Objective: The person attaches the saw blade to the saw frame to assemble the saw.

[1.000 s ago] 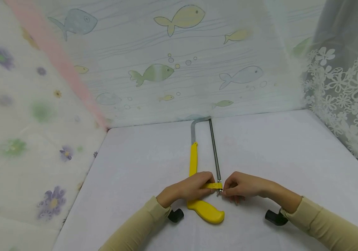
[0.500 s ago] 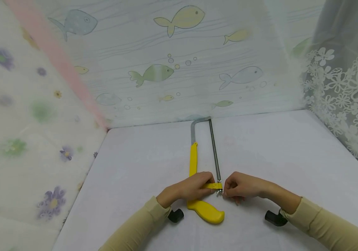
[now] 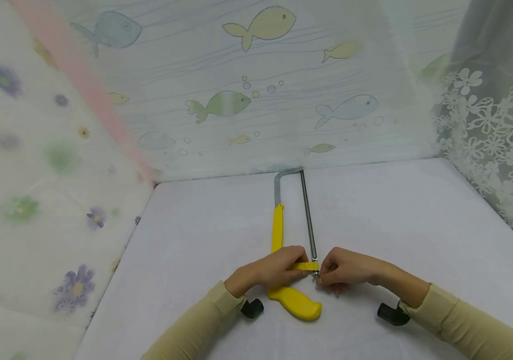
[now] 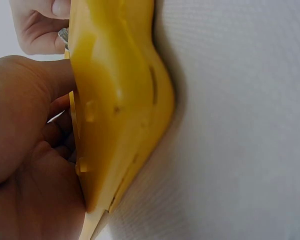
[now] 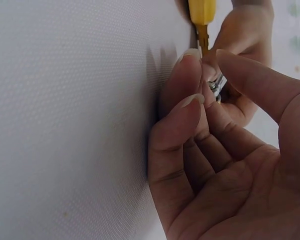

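Observation:
A hacksaw (image 3: 277,227) with a yellow handle (image 3: 299,304) and a grey metal bow lies on the white table, its far end by the back wall. Along its right side runs the dark blade (image 3: 308,215). My left hand (image 3: 279,267) grips the yellow frame near the handle, its thumb and fingers on the short crosspiece (image 3: 305,266). At the near end of the blade sits a small metal wing nut (image 3: 315,276). My right hand (image 3: 348,267) has thumb and index fingertip at this wing nut, pinching it, with the other fingers curled beneath and partly hidden.
White cloth covers the table (image 3: 202,225). Behind it hangs a fish-patterned curtain (image 3: 256,120), with a flowered cloth (image 3: 58,200) at the left and a lace curtain (image 3: 495,115) at the right. Black wrist pieces (image 3: 253,309) sit at both sleeves.
My right fingertips have closed in slightly leftward over the wing nut, which turned and is now more covered. My left hand and the hacksaw stay where they were.

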The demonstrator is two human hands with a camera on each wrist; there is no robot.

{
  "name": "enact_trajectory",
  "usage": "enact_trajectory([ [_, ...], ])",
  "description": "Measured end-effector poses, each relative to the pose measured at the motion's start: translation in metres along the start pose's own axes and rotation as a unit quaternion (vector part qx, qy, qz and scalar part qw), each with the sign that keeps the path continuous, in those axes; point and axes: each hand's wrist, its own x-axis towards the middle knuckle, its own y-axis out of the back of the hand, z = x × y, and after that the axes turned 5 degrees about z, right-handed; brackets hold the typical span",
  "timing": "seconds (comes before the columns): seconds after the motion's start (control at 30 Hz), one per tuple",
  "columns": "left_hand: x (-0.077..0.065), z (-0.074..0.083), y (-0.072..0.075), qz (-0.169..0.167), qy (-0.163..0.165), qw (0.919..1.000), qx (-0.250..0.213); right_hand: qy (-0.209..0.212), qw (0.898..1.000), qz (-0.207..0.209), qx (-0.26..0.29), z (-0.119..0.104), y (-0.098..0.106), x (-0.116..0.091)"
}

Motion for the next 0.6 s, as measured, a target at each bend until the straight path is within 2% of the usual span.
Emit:
enact_trajectory([
  [0.6,0.0004,0.0001,-0.0024,-0.001,-0.003,1.0000,-0.001,-0.031,0.999,0.014,0.009,-0.0033,-0.0042,0.0023],
])
